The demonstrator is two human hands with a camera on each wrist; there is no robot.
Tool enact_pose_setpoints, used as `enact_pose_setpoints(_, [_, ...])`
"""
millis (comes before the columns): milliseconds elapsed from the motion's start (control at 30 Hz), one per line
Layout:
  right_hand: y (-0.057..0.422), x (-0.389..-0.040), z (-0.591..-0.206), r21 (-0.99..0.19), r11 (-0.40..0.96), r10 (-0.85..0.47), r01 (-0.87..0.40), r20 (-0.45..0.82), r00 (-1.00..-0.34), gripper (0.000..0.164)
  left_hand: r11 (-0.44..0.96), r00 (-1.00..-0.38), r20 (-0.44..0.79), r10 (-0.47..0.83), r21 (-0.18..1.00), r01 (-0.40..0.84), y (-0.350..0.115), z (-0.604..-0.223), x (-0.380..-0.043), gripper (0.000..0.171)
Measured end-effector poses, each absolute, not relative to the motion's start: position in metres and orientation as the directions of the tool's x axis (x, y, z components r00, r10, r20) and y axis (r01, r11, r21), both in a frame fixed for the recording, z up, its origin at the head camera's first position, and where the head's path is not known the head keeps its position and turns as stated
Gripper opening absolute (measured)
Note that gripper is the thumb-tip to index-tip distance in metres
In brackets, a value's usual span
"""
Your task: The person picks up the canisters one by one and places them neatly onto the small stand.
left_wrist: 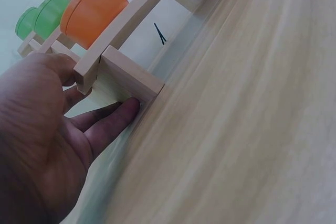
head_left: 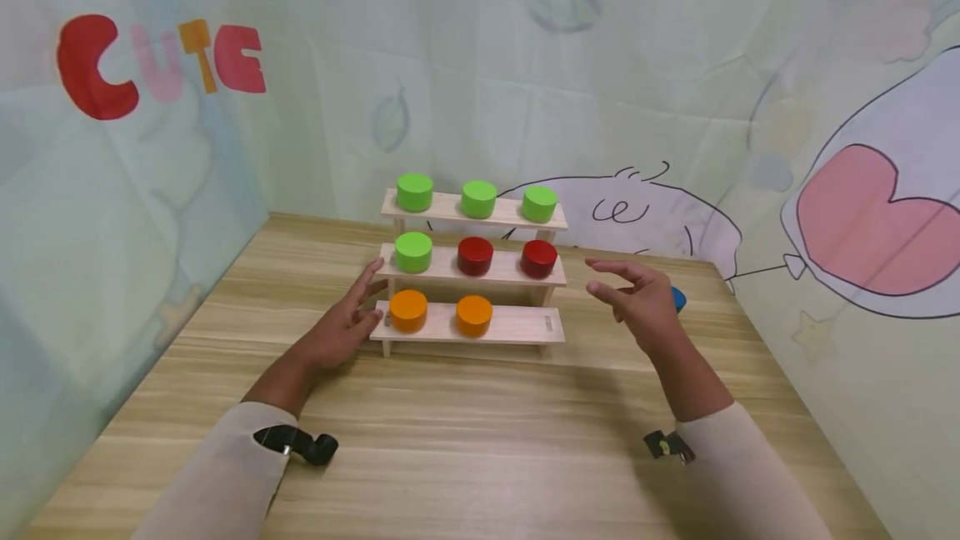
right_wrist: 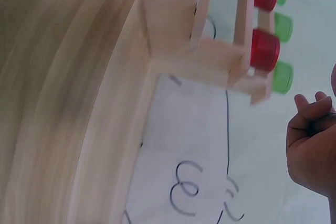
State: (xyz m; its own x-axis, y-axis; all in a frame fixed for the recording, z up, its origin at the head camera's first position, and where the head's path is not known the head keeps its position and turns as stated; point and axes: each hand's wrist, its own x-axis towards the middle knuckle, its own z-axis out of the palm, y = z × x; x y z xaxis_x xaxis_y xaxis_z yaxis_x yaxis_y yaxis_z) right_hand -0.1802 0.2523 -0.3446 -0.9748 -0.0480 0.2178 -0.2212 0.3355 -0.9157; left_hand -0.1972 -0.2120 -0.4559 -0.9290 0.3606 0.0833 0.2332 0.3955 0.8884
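A three-tier wooden rack (head_left: 517, 324) stands on the table. Three green cylinders (head_left: 478, 200) sit along its top tier. On the middle tier are a green cylinder (head_left: 413, 252) and two red cylinders (head_left: 475, 257). Two orange cylinders (head_left: 408, 311) occupy the left and middle of the bottom tier. My left hand (head_left: 348, 323) touches the rack's left end, with fingers (left_wrist: 113, 124) extended along its side. To the right of the rack, my right hand (head_left: 637, 302) is raised, thumb and index finger apart with nothing between them.
A blue object (head_left: 678, 299) is partly hidden behind the right hand. Printed curtains (head_left: 322, 107) hang behind and beside the wooden table (head_left: 465, 440). Dark straps with small devices (head_left: 296, 443) are worn at both wrists.
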Motion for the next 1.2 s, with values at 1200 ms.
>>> enact_pose_setpoints(1200, [0.373, -0.246, -0.38, -0.864, 0.462, 0.338, 0.198, -0.035, -0.941, 0.059, 0.394, -0.924, 0.107, 0.368, 0.882, 0.259, -0.212, -0.457, -0.198, 0.086])
